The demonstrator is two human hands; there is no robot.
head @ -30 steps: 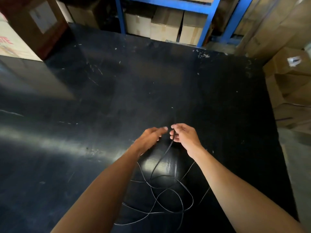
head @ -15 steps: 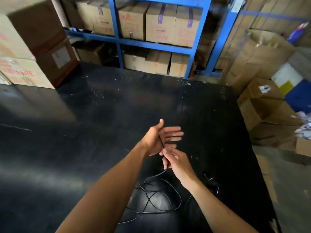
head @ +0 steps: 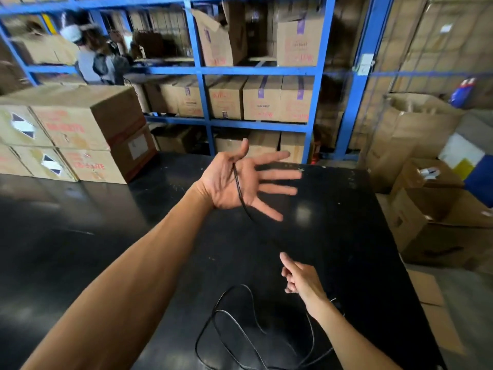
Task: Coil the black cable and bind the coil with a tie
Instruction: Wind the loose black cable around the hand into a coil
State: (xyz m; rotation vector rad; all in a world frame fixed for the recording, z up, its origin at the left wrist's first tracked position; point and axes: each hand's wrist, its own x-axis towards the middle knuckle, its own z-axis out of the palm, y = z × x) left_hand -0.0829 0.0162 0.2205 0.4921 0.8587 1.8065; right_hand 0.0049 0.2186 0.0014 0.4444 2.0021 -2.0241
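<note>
Here the black cable (head: 241, 194) runs in a slanting line from the left hand (head: 234, 182) down and rightward toward the right hand (head: 300, 279), with the slack lying in loose loops on the black table (head: 346, 209) just below and left of the right hand. The left hand is raised, palm open and fingers spread; the cable end sits in the crook at the base of the thumb and crosses the palm. The right hand is lower and nearer the loops, fingers curled with the forefinger out; whether it pinches the cable I cannot tell. No coil is formed yet, and no tie shows.
</note>
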